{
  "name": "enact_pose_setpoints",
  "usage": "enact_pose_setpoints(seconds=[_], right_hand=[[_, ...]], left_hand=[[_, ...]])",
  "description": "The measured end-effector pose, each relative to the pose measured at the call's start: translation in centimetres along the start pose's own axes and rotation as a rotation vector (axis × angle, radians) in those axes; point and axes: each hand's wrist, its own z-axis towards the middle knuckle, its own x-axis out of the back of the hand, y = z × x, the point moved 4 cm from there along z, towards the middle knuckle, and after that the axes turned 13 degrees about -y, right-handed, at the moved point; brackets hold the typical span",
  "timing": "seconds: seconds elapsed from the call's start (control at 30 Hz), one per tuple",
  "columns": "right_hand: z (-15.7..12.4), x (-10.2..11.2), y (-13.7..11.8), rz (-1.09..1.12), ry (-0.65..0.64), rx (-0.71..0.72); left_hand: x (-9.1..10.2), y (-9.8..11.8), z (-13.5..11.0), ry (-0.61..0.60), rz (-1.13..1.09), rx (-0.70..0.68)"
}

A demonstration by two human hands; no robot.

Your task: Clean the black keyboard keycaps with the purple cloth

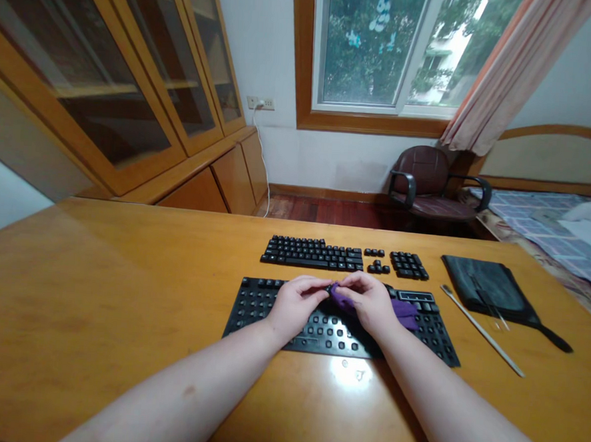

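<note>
Below my hands a black keyboard lies on the wooden desk, with most of its keycaps off and the switch stems bare. A few caps still sit along its top row. My left hand pinches a small black keycap above the keyboard. In my right hand is a bunched purple cloth, its front end pressed against the keycap and its tail draped over the keyboard's right part. The fingers of both hands meet at the keycap and partly hide it.
Loose black keycaps stand in keyboard order behind the keyboard, with a number-pad block at their right. To the right lie a thin pale brush, a black pouch and a wire keycap puller. The desk's far edge runs behind.
</note>
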Motion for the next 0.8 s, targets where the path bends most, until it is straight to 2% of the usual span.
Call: enact_pose_setpoints(seconds=[0.2,0.3,0.43,0.6,0.8], right_hand=[[0.1,0.4,-0.2,-0.001,0.072,0.033],[0.1,0.6,-0.6,-0.084,0.067,0.074],[0.0,0.4,-1.1,-0.224,-0.028,0.088],[-0.2,-0.1,-1.3,-0.273,-0.18,0.146],[-0.1,-0.1,-0.8,-0.272,-0.172,0.147]], left_hand=[[-0.1,0.2,0.0,-0.015,0.015,-0.006],[-0.4,0.2,0.0,-0.045,0.007,-0.002],[-0.7,-0.3,-0.2,-0.007,-0.133,0.054],[-0.7,-0.9,-0.2,0.045,-0.294,0.081],[-0.6,-1.2,0.0,0.029,-0.391,0.112]])
